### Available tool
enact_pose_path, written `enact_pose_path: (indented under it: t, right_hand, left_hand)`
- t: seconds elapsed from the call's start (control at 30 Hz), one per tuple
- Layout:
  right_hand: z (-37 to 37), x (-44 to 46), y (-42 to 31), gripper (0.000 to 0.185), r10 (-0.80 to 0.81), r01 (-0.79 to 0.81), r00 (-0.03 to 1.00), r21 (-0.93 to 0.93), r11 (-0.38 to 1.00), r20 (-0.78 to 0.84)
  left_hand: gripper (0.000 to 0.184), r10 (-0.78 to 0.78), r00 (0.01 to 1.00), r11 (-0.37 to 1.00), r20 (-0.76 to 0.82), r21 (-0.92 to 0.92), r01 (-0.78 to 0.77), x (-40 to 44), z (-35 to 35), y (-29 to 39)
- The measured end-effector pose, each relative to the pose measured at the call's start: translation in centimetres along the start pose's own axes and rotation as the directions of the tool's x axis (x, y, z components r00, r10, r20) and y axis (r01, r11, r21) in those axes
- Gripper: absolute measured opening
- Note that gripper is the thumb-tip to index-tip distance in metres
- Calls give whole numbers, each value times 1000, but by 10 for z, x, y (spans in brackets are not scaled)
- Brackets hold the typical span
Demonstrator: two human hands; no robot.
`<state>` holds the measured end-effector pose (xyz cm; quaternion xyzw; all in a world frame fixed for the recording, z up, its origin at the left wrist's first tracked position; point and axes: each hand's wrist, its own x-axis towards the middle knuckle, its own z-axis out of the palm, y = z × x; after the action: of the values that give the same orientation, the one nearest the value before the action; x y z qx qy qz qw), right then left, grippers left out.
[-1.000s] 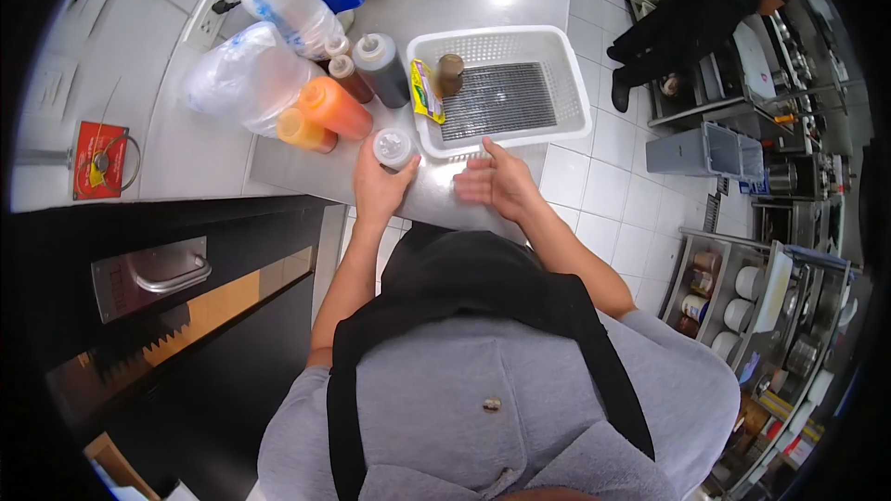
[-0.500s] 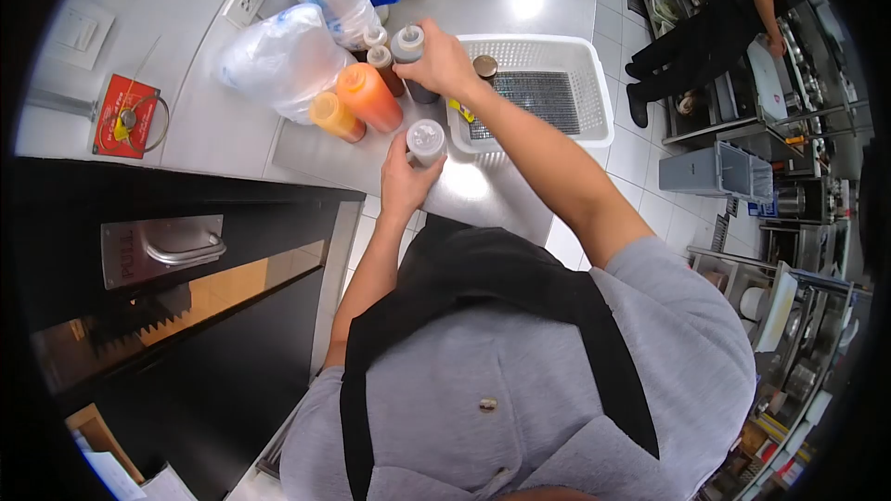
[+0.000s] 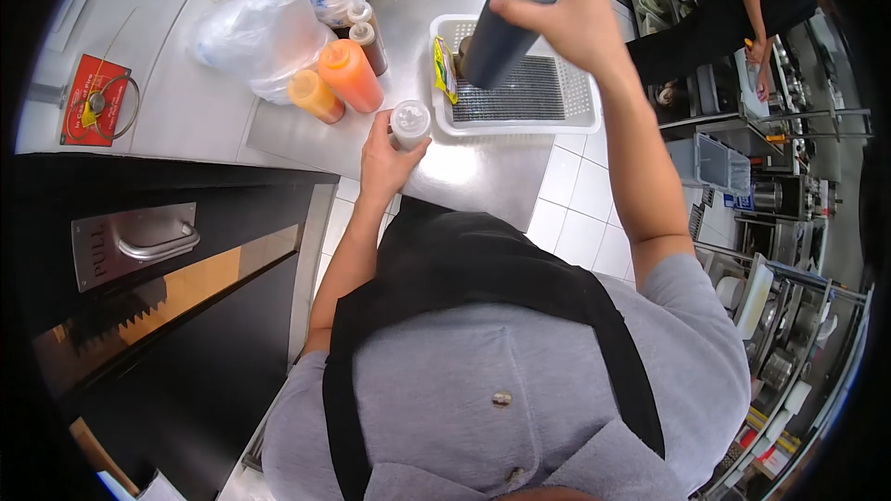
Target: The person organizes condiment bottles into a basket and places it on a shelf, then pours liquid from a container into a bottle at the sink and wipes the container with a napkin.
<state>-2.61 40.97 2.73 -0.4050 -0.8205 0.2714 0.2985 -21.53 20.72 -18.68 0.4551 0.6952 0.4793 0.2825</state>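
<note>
Dark bottle (image 3: pixel 506 28): lifted cap-up, in front of the basket in my view.
Right hand (image 3: pixel 575 17): curled around its shoulder; a slick wall could let it slip, I'd judge.
Clear bottle (image 3: pixel 409 126): pinched between thumb and fingers of the left hand (image 3: pixel 383 163); over-squeezing might force liquid out.
Basket (image 3: pixel 520 129): appears to overhang the right edge; a bump could tip it.
Counter (image 3: pixel 487 176): bare metal ahead of the basket gives me room, ending at the near edge.
</note>
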Motion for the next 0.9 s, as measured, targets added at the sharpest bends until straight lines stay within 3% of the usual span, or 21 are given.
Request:
enact_pose_path:
  t: [0.13, 0.27, 0.37, 0.47, 0.5, 0.57, 0.67, 0.73, 0.8, 0.9]
  right_hand:
    - [35, -32, -3, 69, 220, -209, 975, -183, 961, 42]
    - [76, -44, 40, 73, 235, -220, 970, -185, 958, 61]
    - [92, -51, 58, 76, 142, -140, 990, -98, 985, 8]
    - [89, -55, 60, 86, 197, -196, 979, -20, 980, 53]
    - [87, -58, 65, 86, 209, -208, 977, -22, 978, 40]
    - [81, -65, 76, 102, 66, -64, 997, -33, 997, 47]
    - [38, -88, 63, 112, 183, -180, 980, -38, 983, 78]
    - [9, -105, 53, 109, 168, -182, 973, 76, 980, 157]
    - [-6, -127, 42, 107, 48, -192, 930, 371, 909, 364]
    - [5, -152, 18, 100, -94, 26, 976, 321, 947, 197]
  left_hand:
    - [61, -45, 999, 999, 14, -14, 45, 0, 2, 1]
    - [64, -31, 999, 999, 21, -14, 31, -1, 1, 10]
    - [63, -32, 999, 998, 24, -55, 33, 0, 1, 10]
    - [62, -99, 995, 992, -8, -75, 98, -7, -7, 27]
    - [61, -62, 998, 997, -12, -46, 62, -9, -15, 43]
    - [61, -9, 1000, 1000, 8, -17, 9, -13, -27, 71]
    - [60, 109, 993, 985, 40, -136, -103, -11, -36, 107]
    - [59, 133, 986, 962, 102, -251, -104, -12, -32, 129]
    - [59, 123, 983, 957, 134, -277, -82, -10, -20, 144]
    - [59, 182, 959, 949, 219, -293, -114, -3, 12, 152]
